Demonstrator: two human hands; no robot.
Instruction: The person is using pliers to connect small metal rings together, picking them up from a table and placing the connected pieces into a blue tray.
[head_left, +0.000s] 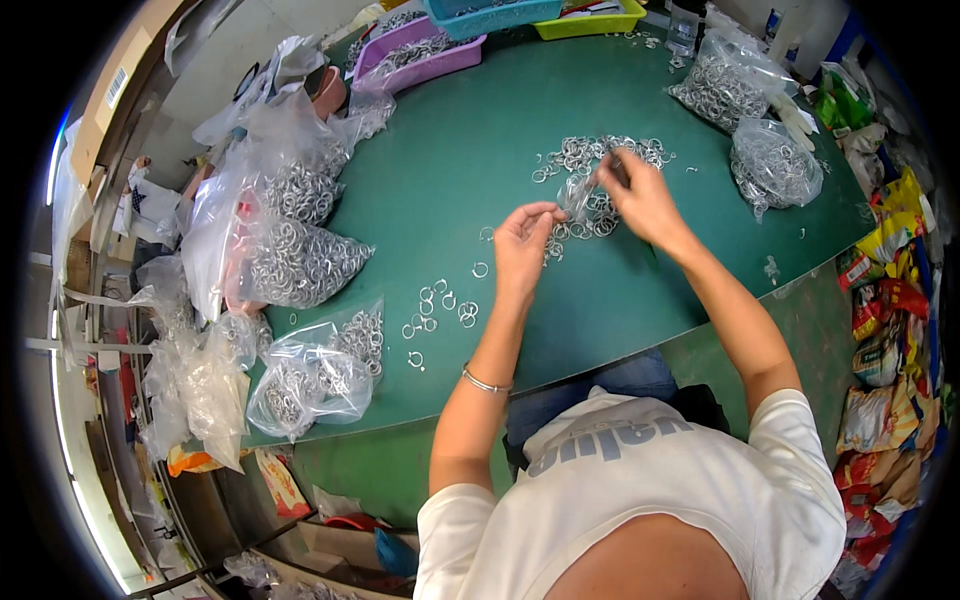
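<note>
A small clear plastic bag (577,196) is stretched between my two hands above the green table (450,170). My left hand (522,243) pinches its near edge and my right hand (640,195) grips its far edge. A loose heap of silver metal rings (595,160) lies under and beyond the bag. Several single rings (440,305) are scattered on the table to the left of my left hand.
Clear bags full of rings (300,262) pile along the left edge, and two more filled bags (770,165) sit at the far right. A purple basket (415,50), a blue one (490,15) and a yellow tray (590,22) stand at the back. Coloured packets (885,300) crowd the right side.
</note>
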